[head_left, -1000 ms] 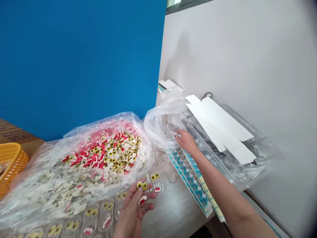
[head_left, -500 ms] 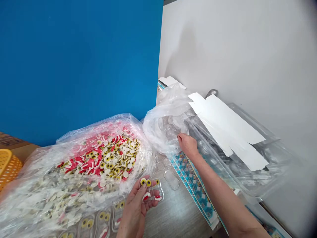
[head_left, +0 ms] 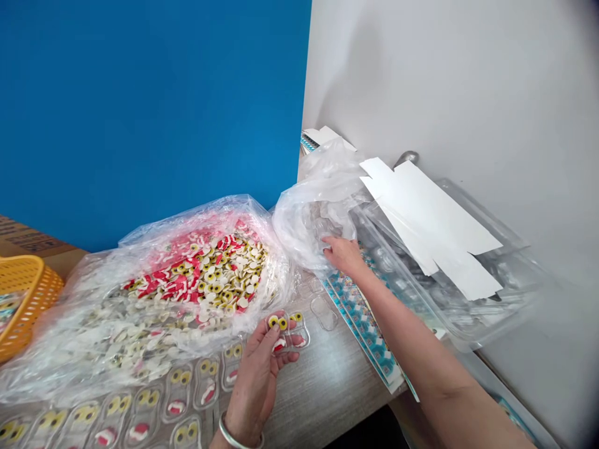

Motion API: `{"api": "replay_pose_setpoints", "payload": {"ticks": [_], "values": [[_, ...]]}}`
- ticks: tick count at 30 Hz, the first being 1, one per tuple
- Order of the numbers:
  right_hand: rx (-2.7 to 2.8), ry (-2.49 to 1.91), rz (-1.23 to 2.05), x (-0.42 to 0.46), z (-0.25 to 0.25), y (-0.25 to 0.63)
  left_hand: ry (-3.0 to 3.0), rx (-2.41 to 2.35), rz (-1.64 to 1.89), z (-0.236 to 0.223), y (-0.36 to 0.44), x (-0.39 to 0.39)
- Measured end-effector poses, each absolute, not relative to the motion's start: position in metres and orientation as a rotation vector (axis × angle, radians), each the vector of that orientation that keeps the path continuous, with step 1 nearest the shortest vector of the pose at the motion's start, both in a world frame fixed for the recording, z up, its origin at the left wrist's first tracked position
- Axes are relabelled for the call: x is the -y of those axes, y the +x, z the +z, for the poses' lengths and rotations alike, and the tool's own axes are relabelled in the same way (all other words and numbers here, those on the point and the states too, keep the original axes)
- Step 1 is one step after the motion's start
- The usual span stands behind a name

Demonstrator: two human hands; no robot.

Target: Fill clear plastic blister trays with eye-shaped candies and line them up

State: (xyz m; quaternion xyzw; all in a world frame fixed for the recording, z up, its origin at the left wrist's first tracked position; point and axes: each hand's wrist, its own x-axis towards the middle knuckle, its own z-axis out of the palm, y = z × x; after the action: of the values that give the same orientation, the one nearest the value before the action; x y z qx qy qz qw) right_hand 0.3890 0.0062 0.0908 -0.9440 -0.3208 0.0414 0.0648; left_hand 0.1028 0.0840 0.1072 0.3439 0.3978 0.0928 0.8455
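My left hand [head_left: 259,368] is closed on a small clear blister shell [head_left: 279,330] that carries two yellow eye pieces and a red mouth piece. It hovers at the near edge of a big clear plastic bag [head_left: 154,299] heaped with loose yellow eye and red mouth pieces. My right hand [head_left: 343,254] reaches into a smaller crumpled clear bag [head_left: 313,212]; its fingers curl into the plastic, and what they hold is hidden. An empty clear shell [head_left: 325,312] lies on the table between my hands.
A row of filled shells [head_left: 140,405] lines the table's near edge. Printed blue-patterned card strips [head_left: 365,324] lie under my right forearm. A clear bin [head_left: 468,293] with white cardboard blanks [head_left: 430,224] stands at right. An orange basket [head_left: 23,299] sits at far left. Blue panel behind.
My right hand has shifted slightly left inside the small bag. My left hand keeps the filled shell, raised a little. The view has tilted, showing more filled shells.
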Motion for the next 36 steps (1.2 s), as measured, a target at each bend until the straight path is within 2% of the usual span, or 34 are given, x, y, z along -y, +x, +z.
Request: {"api": "replay_pose_setpoints", "payload": {"ticks": [4,8,14,19,23,26,31,36], "values": [[0.918,-2.885,0.222,-0.016,0.089,0.399,0.726,-0.834,0.192,0.106,0.101,-0.082],[0.850,-2.894,0.153,-0.012,0.096,0.398,0.725,-0.828,0.195,0.106,0.100,-0.083],[0.715,-2.763,-0.383,0.016,0.117,0.368,0.645,-0.795,0.220,0.108,0.104,-0.084],[1.135,-2.286,-0.759,0.038,0.126,0.286,0.513,-0.726,0.227,0.107,0.107,-0.077],[1.519,-1.927,-0.722,0.049,0.111,0.207,0.469,-0.607,0.229,0.108,0.104,-0.066],[1.631,-1.852,-0.680,0.055,0.095,0.173,0.456,-0.538,0.236,0.107,0.099,-0.059],[1.653,-1.881,-0.561,0.066,0.086,0.149,0.528,-0.588,0.264,0.104,0.086,-0.051],[1.423,-1.871,-0.238,0.077,0.095,0.134,0.665,-0.639,0.247,0.105,0.067,-0.047]]}}
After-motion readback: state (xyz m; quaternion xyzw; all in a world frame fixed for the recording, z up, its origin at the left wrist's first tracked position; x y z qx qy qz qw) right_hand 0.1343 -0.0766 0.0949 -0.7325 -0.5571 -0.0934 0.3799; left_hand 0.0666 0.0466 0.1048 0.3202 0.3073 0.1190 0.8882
